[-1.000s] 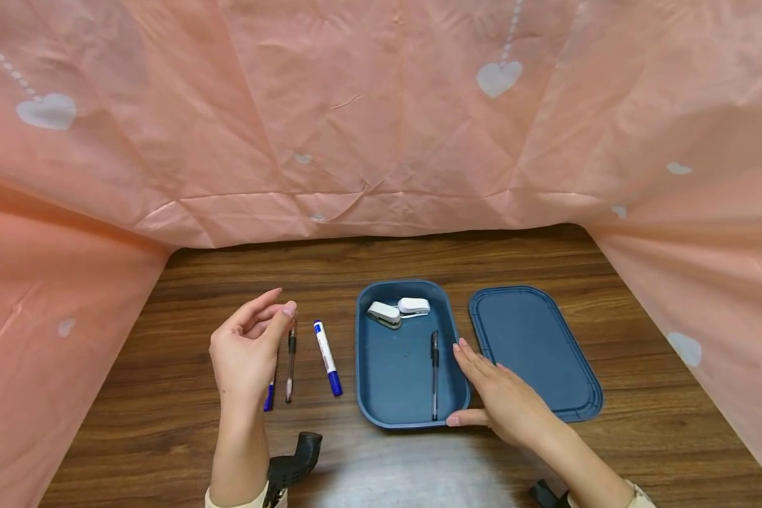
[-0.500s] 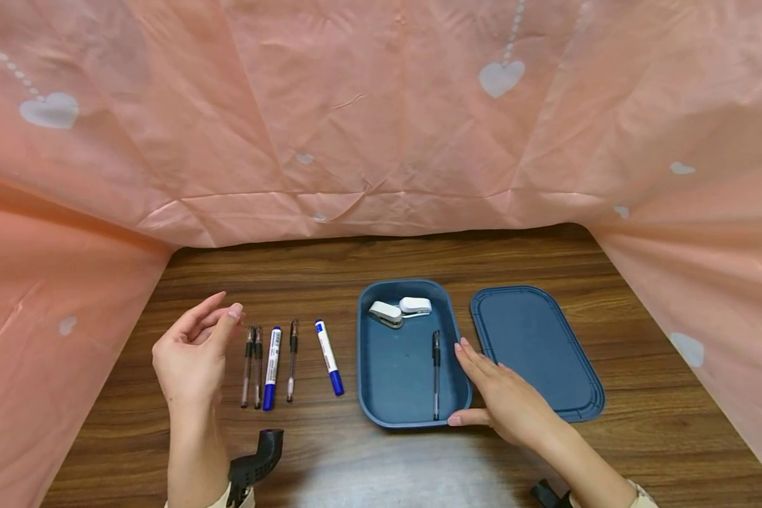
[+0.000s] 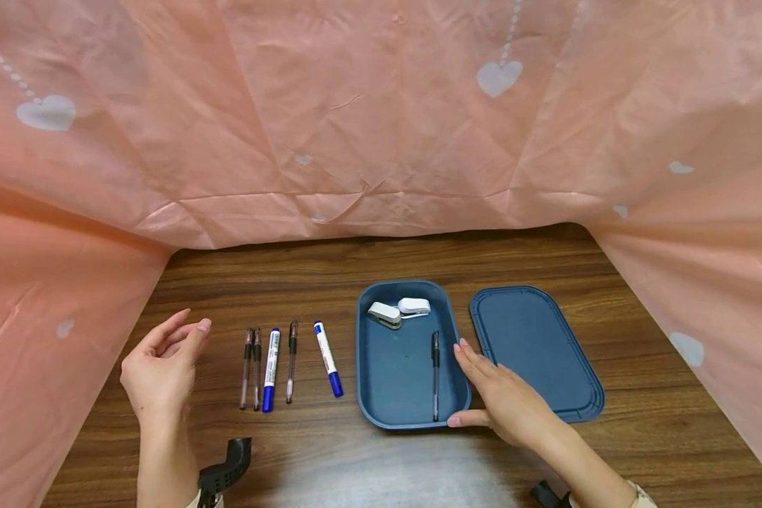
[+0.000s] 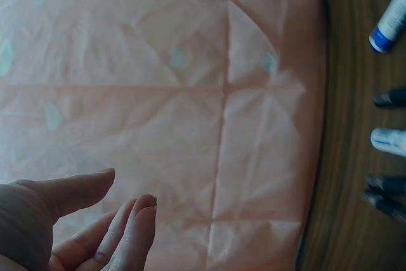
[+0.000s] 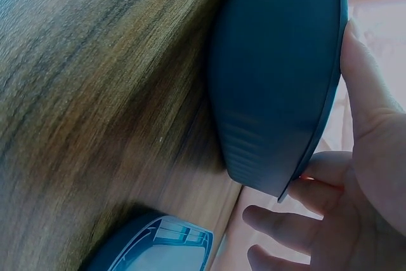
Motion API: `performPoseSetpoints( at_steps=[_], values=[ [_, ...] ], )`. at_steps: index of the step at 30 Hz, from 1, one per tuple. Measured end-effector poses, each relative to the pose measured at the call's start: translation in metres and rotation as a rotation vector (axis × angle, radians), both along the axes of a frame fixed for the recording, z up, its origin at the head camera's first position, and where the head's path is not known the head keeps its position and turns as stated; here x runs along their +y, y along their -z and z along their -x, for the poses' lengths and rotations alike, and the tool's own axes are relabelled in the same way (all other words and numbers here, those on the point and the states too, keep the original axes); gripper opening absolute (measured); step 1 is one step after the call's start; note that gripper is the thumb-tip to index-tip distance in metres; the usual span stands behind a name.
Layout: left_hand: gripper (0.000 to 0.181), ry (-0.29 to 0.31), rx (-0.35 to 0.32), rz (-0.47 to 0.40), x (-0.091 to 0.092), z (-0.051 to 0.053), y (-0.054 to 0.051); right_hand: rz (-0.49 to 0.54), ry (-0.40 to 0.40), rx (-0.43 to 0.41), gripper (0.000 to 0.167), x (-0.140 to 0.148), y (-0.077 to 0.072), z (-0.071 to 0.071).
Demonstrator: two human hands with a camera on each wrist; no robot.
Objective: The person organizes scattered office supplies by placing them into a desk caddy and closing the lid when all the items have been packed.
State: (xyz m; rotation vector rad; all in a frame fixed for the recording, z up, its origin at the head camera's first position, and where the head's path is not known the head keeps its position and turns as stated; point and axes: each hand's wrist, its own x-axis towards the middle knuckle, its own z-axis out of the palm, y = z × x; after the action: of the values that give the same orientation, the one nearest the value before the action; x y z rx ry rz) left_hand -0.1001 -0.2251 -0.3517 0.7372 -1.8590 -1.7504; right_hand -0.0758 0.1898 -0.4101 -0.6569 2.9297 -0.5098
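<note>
- Left hand point(image 3: 165, 360) has been shifted further left over the last second, off the row of writing tools; its grip is relaxed, thumb and fingers apart, nothing held.
- Whole row is now exposed on the brown wood-grain desk point(image 3: 324, 268). From the left: two clear plastic pens with black caps point(image 3: 257, 346), white marker with blue ends point(image 3: 271, 370), third clear pen point(image 3: 291, 362), second blue-ended marker point(image 3: 328, 358).
- None of the row is touched, so no transfer is judged under way.
- Blue rectangular plastic box point(image 3: 387, 384) is braced by right hand point(image 3: 504, 398) at its right wall and near corner (fingers nearly straight, not wrapped); unchanged.
- In box: black-capped clear pen point(image 3: 435, 360) along right wall, two small white staplers point(image 3: 384, 313) at far end.
- Flat blue plastic lid point(image 3: 536, 353) is left off, right of box.
</note>
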Motion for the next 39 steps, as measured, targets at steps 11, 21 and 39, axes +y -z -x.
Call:
performPoseSetpoints(
  at_steps=[11, 21, 39],
  values=[
    [0.052, 0.09, -0.258, 0.375, -0.016, 0.001, 0.025, -0.003, -0.005, 0.009, 0.093, 0.0, -0.001, 0.0],
    [0.048, 0.186, -0.339, 0.502, -0.017, 0.006, 0.051, 0.0, 0.006, -0.012, 0.093, -0.001, -0.002, 0.0],
    [0.054, 0.297, -0.447, 0.571, -0.017, 0.02, 0.084, 0.005, 0.006, 0.0, 0.094, 0.0, 0.0, 0.0]
  ],
)
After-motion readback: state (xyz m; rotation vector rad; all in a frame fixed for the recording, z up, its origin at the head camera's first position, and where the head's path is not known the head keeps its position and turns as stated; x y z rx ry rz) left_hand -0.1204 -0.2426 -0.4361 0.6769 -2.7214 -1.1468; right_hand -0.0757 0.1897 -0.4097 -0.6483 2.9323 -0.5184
